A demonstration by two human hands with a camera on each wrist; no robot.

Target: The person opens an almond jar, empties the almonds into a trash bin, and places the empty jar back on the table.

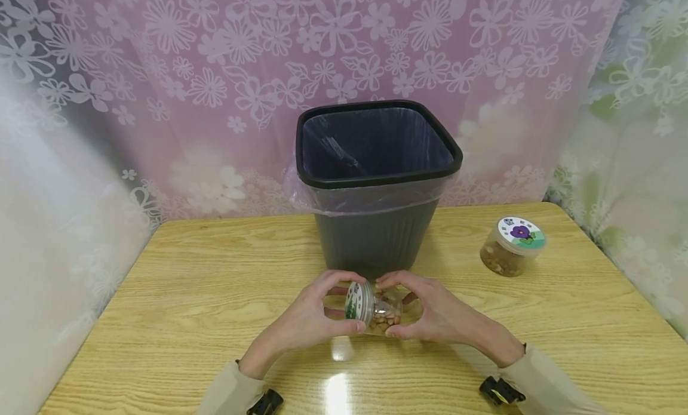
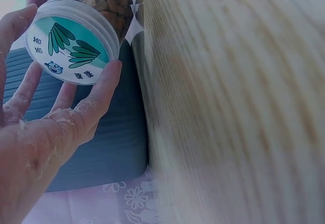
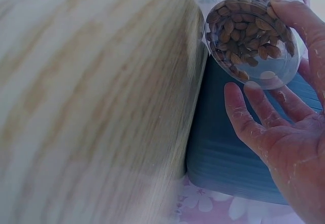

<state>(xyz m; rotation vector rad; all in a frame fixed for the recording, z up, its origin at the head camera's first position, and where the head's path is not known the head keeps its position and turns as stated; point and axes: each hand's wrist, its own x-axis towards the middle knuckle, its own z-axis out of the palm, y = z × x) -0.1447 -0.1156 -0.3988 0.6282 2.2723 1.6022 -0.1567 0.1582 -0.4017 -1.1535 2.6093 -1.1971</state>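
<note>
Head view: bin (image 1: 371,239) just beyond held jar (image 1: 374,307); lidded tub (image 1: 512,246) right.

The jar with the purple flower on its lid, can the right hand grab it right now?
Probably yes, if it lets go first: the right hand is gripping the nut jar, which the left hand holds too. Nothing seems to stand between it and the purple-flower jar.

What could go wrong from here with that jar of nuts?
The jar is tipped sideways between the left hand and right hand; if its lid loosens, nuts might spill onto the table.

The bin stands close behind both hands, so a sudden movement could knock it.
</note>
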